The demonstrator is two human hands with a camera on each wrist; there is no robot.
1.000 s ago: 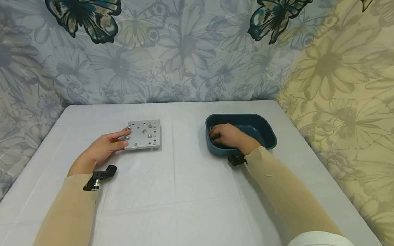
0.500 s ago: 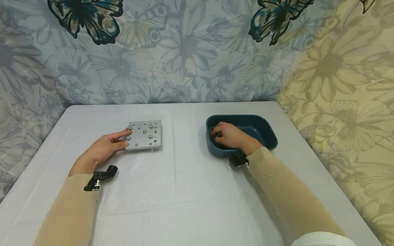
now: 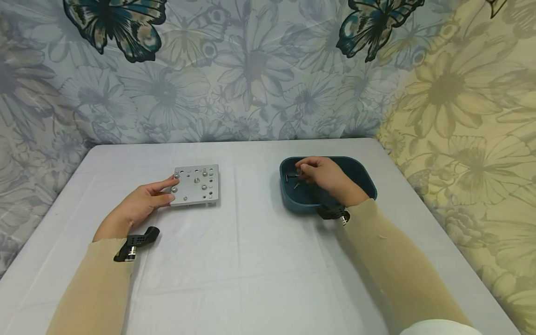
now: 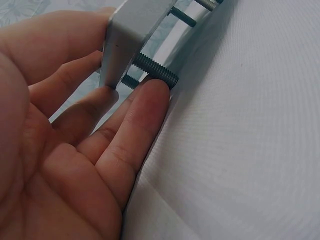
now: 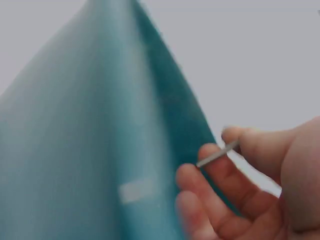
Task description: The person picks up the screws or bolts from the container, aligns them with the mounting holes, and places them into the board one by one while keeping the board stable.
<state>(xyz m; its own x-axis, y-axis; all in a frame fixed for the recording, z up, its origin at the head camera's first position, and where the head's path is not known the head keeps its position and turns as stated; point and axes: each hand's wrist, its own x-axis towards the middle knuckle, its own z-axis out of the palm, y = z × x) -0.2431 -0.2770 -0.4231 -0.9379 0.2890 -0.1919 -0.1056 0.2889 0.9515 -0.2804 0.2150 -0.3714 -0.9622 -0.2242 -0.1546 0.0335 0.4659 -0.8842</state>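
A silver metal plate (image 3: 193,188) with rows of holes and several bolts (image 3: 197,180) stands on the left of the table. My left hand (image 3: 142,202) grips its left edge, thumb and fingers on either side. In the left wrist view, threaded bolt shanks (image 4: 157,70) stick out under the plate, and one fingertip lies against the thickest. Over the left part of the dark blue bin (image 3: 356,179), my right hand (image 3: 328,177) pinches a thin metal screw (image 5: 217,154) between thumb and index finger; its head is hidden by the fingers.
Loose screws (image 3: 291,177) lie inside the left part of the bin. A white cloth (image 3: 238,260) covers the table, which ends at a floral fabric backdrop (image 3: 251,93) behind and at the right.
My right hand has risen from the bin's bottom and moved slightly right, now with a screw between its fingertips. Screws in the bin have come into view. My left hand stays on the plate.
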